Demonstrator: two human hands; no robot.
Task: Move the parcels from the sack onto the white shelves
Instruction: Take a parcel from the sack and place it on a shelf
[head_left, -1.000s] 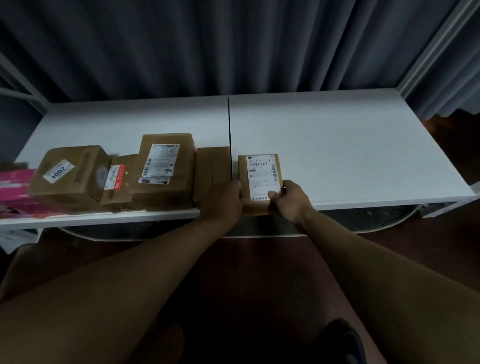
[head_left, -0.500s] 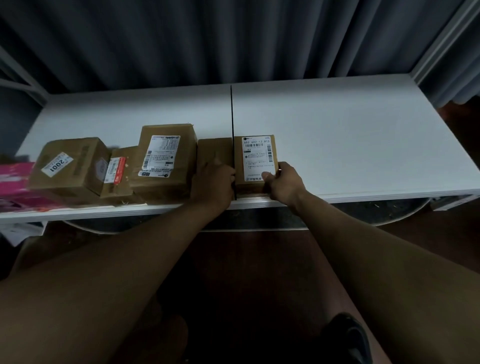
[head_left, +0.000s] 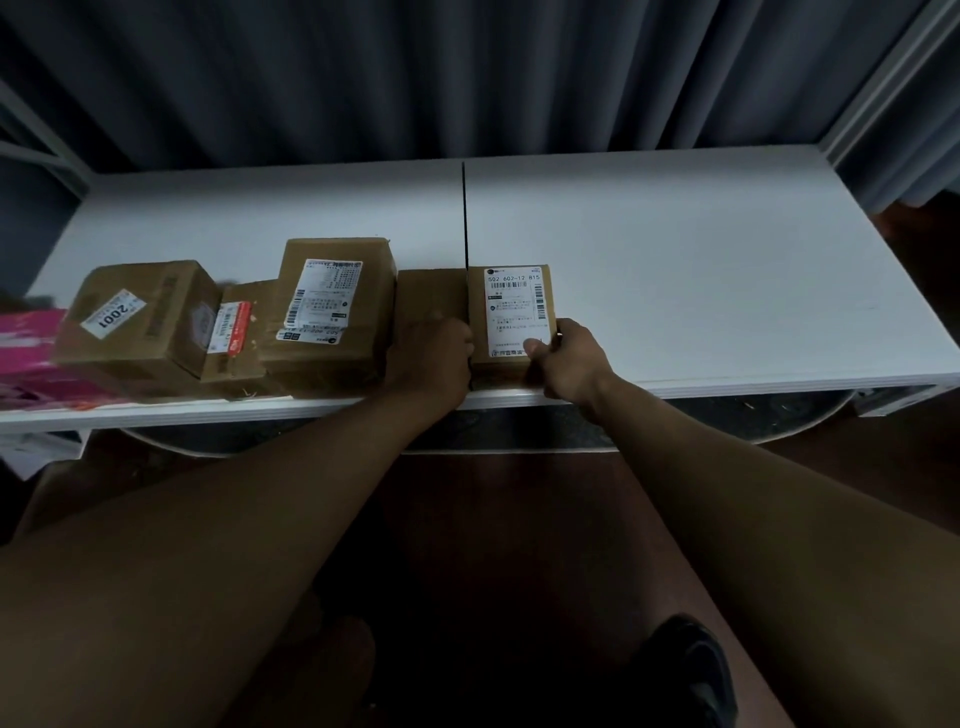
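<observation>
Parcel (head_left: 511, 317) set at centre frame on white shelf (head_left: 701, 249).
Both hands' grip clamps it; left hand (head_left: 431, 358), right hand (head_left: 569, 358) should square it, then let go.

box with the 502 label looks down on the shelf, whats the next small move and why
Probably let go and draw both hands back. The labelled parcel already lies flat on the white shelf, in line beside the plain parcel. The left hand and right hand hold only its near corners.
</observation>
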